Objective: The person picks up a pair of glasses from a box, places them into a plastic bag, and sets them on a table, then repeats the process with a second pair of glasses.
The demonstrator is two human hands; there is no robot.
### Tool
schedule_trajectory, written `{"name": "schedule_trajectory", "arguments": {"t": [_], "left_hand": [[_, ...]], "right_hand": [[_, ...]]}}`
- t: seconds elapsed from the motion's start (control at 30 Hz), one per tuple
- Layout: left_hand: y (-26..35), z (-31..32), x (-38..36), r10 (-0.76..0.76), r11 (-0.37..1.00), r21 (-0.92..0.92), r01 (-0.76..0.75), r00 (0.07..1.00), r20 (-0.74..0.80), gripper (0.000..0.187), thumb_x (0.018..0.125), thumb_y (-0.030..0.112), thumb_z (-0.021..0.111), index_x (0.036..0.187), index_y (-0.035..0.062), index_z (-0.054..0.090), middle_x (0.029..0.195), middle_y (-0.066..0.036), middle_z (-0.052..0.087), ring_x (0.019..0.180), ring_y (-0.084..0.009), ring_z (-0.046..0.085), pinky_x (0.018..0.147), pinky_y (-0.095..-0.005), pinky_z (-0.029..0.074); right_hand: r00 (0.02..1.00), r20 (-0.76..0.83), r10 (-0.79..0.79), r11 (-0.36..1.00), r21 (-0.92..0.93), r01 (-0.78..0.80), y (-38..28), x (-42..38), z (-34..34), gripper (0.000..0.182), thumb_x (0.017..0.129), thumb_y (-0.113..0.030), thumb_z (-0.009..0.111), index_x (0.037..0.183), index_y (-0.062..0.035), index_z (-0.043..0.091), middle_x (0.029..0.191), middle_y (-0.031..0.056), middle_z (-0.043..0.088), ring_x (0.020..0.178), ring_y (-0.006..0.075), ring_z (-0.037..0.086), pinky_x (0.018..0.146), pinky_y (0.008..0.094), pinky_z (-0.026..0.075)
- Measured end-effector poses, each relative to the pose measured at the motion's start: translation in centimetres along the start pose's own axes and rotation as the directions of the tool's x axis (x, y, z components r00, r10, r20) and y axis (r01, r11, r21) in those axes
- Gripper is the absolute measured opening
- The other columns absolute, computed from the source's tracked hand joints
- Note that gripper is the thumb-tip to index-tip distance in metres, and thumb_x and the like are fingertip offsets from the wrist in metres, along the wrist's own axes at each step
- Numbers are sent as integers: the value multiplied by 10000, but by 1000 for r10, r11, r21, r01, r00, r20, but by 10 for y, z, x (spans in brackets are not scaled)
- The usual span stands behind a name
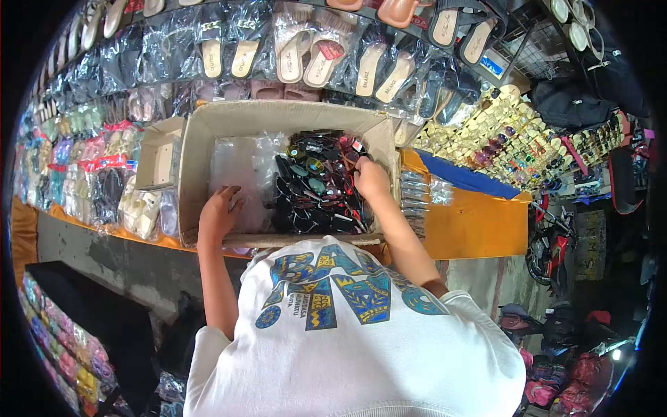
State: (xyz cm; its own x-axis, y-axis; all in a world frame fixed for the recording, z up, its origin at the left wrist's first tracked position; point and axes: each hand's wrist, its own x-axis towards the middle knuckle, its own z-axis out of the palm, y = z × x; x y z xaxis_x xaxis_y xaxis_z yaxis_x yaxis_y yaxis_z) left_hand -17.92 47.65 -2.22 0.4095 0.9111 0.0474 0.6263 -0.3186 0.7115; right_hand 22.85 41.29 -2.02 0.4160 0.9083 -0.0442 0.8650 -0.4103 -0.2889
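Observation:
A large cardboard box (288, 111) lies open in front of me. Its right half holds a tangled heap of sunglasses (316, 184), mostly dark, some with red or tinted parts. My right hand (373, 181) is at the heap's right edge, fingers curled round a pair of sunglasses that they mostly hide. Over the box's left part hangs my left hand (221, 210), fingers apart and bent, nothing in them. Clear plastic sheeting (240, 167) lies on the box bottom between that hand and the heap.
A smaller open cardboard box (160, 156) stands left of the large one. Rows of plastic-wrapped sandals (306, 59) fill the racks behind. To the right are a display of sunglasses (493, 135), an orange cloth-covered surface (479, 222) and a red motorbike (556, 250).

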Motion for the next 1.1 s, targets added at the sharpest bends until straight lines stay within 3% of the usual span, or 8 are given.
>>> {"name": "schedule_trajectory", "arguments": {"t": [0.4,0.43,0.47,0.63,0.73,0.77,0.87,1.1], "left_hand": [[2,-4,0,0,1000,21,0,1000,1,325,910,159,703,1207,28,696,1156,-188,700,1032,-403,678,866,-457,541],[3,-4,0,-14,1000,23,14,1000,5,334,908,143,715,1224,38,696,1154,-180,708,1021,-369,690,857,-434,552],[3,-3,0,-28,999,24,27,1000,9,346,906,126,727,1242,47,696,1151,-171,717,1010,-334,703,848,-411,564],[1,-4,0,-37,999,17,37,999,18,345,908,126,723,1242,45,696,1162,-172,715,1015,-337,703,860,-413,564],[0,-2,0,-24,1000,-6,24,1000,18,335,907,143,716,1225,39,698,1150,-189,709,1015,-370,693,860,-434,555],[0,-1,1,-7,1000,-23,8,1000,7,329,906,165,712,1209,35,700,1134,-205,705,1011,-401,683,857,-455,545],[-1,-2,3,-7,1000,-29,7,1000,19,331,906,161,715,1208,28,698,1136,-202,705,1011,-394,688,855,-455,548],[-2,-2,-1,-1,1000,-24,2,1000,25,327,911,160,712,1210,29,697,1146,-192,706,1018,-378,696,861,-447,551]], "right_hand": [[988,-99,117,993,9,-117,0,16,21,206,879,-133,681,1059,-58,616,915,246,722,897,458,700,811,562,552],[988,-99,118,993,8,-118,1,17,22,206,879,-133,681,1059,-58,616,915,246,722,897,458,700,811,562,552],[989,-104,103,995,6,-102,2,17,23,213,877,-136,687,1062,-60,615,925,242,721,903,451,701,807,556,554],[981,-192,39,999,20,-36,-22,2,3,194,867,-126,702,1041,-81,629,980,211,692,918,425,690,787,532,559],[930,-305,-206,963,109,248,-21,0,8,78,819,-90,739,893,-113,733,1085,165,624,932,402,652,816,482,550],[931,-306,-199,964,109,242,-19,1,12,78,819,-90,739,893,-113,733,1085,165,624,932,402,652,816,482,550],[920,-236,-314,949,-121,293,-20,4,18,162,781,-118,789,933,-164,822,1213,153,604,1125,366,600,931,471,524],[948,-133,-288,929,-278,243,-18,15,29,211,777,-177,818,986,-204,833,1416,127,541,1231,360,548,982,495,508]]}}
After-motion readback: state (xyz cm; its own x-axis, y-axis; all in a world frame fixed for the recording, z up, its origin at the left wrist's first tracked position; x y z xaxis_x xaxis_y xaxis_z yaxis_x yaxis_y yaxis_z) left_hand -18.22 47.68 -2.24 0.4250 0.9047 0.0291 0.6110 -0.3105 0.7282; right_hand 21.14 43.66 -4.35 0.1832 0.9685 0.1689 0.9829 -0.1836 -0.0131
